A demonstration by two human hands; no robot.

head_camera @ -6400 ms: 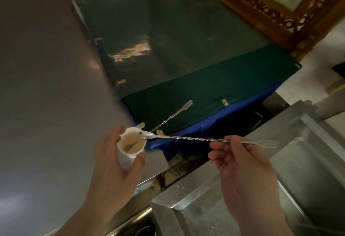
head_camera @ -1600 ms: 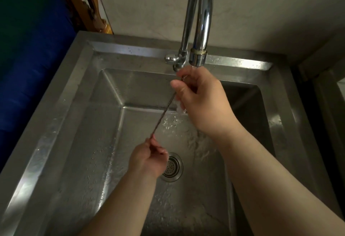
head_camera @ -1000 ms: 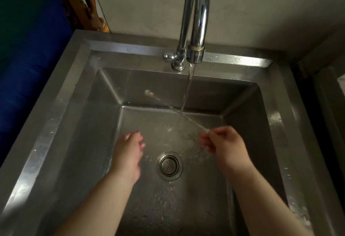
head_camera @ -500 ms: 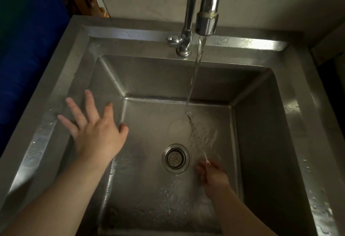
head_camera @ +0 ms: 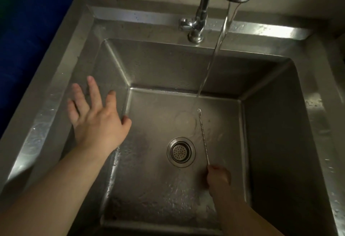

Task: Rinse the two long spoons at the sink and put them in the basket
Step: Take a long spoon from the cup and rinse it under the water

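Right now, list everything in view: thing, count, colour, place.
sink: one, steel, fills the view
tap: one, chrome, back rim, running
water stream: one, clear, falls from the spout to the basin floor
drain strainer: one, steel, basin floor centre
long spoon: one, silver, twisted stem, right of the drain, tip beside the stream's foot
blue cloth: one, left of the sink
left hand: open, fingers spread, empty, over the left wall
right hand: closed on the spoon's near end
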